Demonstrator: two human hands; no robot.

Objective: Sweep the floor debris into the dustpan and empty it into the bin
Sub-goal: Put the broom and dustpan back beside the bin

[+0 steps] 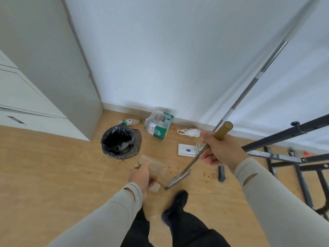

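Blurred by motion: dustpan [154, 168] at 6 o'clock, outline smeared, contents unreadable. Left hand [140, 177] fingers hidden under dustpan, grip unclear. Broom head [179, 179] streaked, bristles indistinct. Long pole [263, 68] cut off at 1 o'clock edge. Black metal frame [284, 136] cut off at 3 o'clock. Bin [121, 142] contents too dark to tell. Bottle-pack [159, 125] labels too small to read.

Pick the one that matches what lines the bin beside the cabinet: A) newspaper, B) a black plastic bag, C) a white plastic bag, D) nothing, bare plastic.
B: the bin near the grey cabinet is lined with a black plastic bag, gathered and folded over its rim.
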